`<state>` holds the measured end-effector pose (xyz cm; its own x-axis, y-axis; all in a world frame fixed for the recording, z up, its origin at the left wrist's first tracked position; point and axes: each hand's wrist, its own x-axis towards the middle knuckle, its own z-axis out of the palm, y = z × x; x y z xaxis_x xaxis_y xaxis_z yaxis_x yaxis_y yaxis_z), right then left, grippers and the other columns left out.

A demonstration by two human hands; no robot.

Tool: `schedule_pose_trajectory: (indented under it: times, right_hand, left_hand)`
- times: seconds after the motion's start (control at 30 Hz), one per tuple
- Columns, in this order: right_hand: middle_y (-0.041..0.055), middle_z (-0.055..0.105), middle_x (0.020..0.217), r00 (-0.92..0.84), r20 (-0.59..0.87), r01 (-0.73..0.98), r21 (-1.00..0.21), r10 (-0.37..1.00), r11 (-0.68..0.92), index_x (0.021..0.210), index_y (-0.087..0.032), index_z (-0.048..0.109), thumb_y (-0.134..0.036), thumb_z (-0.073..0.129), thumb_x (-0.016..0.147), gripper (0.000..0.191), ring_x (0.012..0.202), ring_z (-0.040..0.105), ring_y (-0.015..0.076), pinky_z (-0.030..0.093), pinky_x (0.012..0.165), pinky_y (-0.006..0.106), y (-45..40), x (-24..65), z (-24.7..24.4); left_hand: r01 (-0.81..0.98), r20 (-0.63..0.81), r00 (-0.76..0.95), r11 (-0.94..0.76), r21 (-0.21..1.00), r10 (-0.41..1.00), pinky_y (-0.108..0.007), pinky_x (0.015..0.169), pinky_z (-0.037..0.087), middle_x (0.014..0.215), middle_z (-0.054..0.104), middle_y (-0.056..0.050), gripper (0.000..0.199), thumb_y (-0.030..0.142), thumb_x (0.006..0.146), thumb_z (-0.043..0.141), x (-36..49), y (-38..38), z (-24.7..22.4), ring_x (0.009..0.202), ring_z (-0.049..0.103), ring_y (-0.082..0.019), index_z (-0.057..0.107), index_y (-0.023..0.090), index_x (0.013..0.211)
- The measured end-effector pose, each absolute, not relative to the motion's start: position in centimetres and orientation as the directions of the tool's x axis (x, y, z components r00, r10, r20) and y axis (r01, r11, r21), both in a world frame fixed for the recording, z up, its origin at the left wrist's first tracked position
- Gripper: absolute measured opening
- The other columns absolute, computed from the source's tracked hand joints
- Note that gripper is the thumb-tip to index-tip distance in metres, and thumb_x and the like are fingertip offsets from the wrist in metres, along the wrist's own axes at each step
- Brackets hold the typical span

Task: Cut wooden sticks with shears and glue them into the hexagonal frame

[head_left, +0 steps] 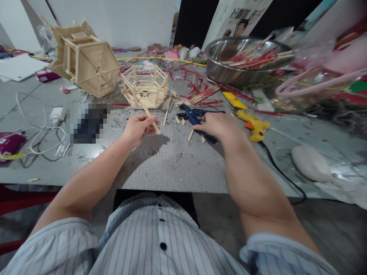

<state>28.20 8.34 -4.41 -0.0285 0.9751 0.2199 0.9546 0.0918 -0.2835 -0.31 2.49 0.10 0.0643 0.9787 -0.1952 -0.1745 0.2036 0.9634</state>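
Observation:
Thin wooden sticks [150, 117] are pinched between the thumb and fingers of my left hand [141, 128], slanting up toward an open hexagonal stick frame [145, 88]. My right hand [216, 126] is bent over dark blue pliers [187, 114], its thumb and fingers at the tool; its grip is partly hidden. Beneath the thumb of that hand lies a short stick piece [190, 135]. Several cut bits [180, 121] lie left of the pliers, and a longer stick [167, 110] rests between the hands.
A hexagonal stick model [97, 68] stands at the back left. Behind on the right, a metal bowl [218, 68] holds red-ended sticks. A yellow glue gun [256, 126] with a black cable lies right of my right hand. A white charger [58, 114] and cables lie left.

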Motion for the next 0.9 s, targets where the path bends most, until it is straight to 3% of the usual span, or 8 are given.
schedule_pose_trajectory:
  times: [0.07,0.23,0.4,0.53,0.6,0.7,0.8,0.9]
  right_hand:
    - [0.0090,0.061,0.061,-0.010,0.109,0.971,-0.238,0.994,0.036,0.057,-0.022,0.060,-0.052,0.082,0.058,0.036,0.078,0.064,0.0325,0.048,0.069,0.049,8.3,27.9,-4.3]
    - [0.0101,0.062,0.062,0.016,0.197,0.963,-0.268,0.980,0.038,0.062,-0.021,0.065,-0.039,0.072,0.071,0.021,0.078,0.065,0.0315,0.048,0.071,0.047,7.8,26.8,-3.6]
    - [0.0105,0.060,0.065,0.194,0.368,0.875,-0.484,0.909,0.010,0.074,-0.020,0.066,-0.040,0.070,0.073,0.021,0.087,0.063,0.0360,0.047,0.077,0.054,7.3,26.7,-2.0]
    - [0.0096,0.060,0.069,0.347,0.453,0.765,-0.644,0.821,0.032,0.075,-0.021,0.061,-0.043,0.075,0.069,0.027,0.086,0.063,0.0322,0.047,0.076,0.048,6.6,26.4,0.0]
    - [0.0051,0.055,0.059,0.418,0.444,0.631,-0.769,0.793,0.098,0.072,-0.023,0.055,-0.042,0.073,0.071,0.026,0.069,0.061,0.0249,0.047,0.064,0.041,6.4,26.0,0.5]
    - [-0.0025,0.044,0.048,0.425,0.382,0.297,-0.915,0.821,0.272,0.069,-0.026,0.049,-0.045,0.065,0.075,0.026,0.050,0.053,0.0176,0.042,0.050,0.034,6.6,25.4,0.1]
    - [-0.0024,0.052,0.055,0.272,0.348,-0.021,-0.930,0.897,0.368,0.066,-0.027,0.050,-0.049,0.065,0.070,0.027,0.057,0.059,0.0193,0.048,0.051,0.035,6.8,24.6,-0.7]
    - [0.0000,0.066,0.076,0.127,0.292,-0.252,-0.915,0.948,0.315,0.068,-0.028,0.055,-0.046,0.065,0.062,0.021,0.080,0.067,0.0238,0.055,0.066,0.042,6.3,23.5,-0.7]
  left_hand:
    - [-0.199,-0.212,0.054,0.218,0.955,0.976,-0.023,0.054,0.050,0.069,0.069,-0.002,0.015,0.025,0.081,0.068,-0.2,2.4,0.3,0.053,0.063,-0.010,0.060,0.014,0.074]
    - [-0.226,-0.220,0.057,0.227,0.947,0.974,-0.022,0.053,0.051,0.065,0.068,-0.001,0.012,0.020,0.085,0.064,-0.1,2.5,0.3,0.053,0.064,-0.010,0.059,0.014,0.075]
    - [-0.228,-0.216,0.065,0.225,0.947,0.974,-0.022,0.054,0.052,0.065,0.068,0.000,0.012,0.019,0.086,0.063,0.0,2.4,0.4,0.052,0.064,-0.010,0.059,0.014,0.075]
    - [-0.229,-0.202,0.091,0.218,0.949,0.975,-0.023,0.056,0.052,0.066,0.069,0.000,0.012,0.020,0.086,0.063,0.0,2.2,0.2,0.055,0.065,-0.011,0.060,0.015,0.076]
    - [-0.225,-0.195,0.110,0.216,0.950,0.975,-0.024,0.057,0.053,0.067,0.069,-0.001,0.010,0.021,0.086,0.063,0.0,2.2,0.0,0.056,0.066,-0.011,0.061,0.015,0.079]
    - [-0.198,-0.167,0.152,0.196,0.960,0.974,-0.025,0.060,0.054,0.068,0.069,-0.001,0.007,0.020,0.084,0.065,-0.1,2.2,-0.4,0.059,0.066,-0.011,0.065,0.014,0.086]
    - [-0.176,-0.106,0.211,0.144,0.974,0.972,-0.024,0.059,0.054,0.070,0.070,-0.001,0.014,0.024,0.082,0.067,-0.3,2.4,-0.9,0.060,0.066,-0.011,0.068,0.015,0.092]
    - [-0.156,-0.070,0.244,0.110,0.982,0.967,-0.022,0.056,0.053,0.067,0.068,0.000,0.019,0.028,0.079,0.070,-0.5,2.5,-1.1,0.058,0.065,-0.010,0.070,0.015,0.093]
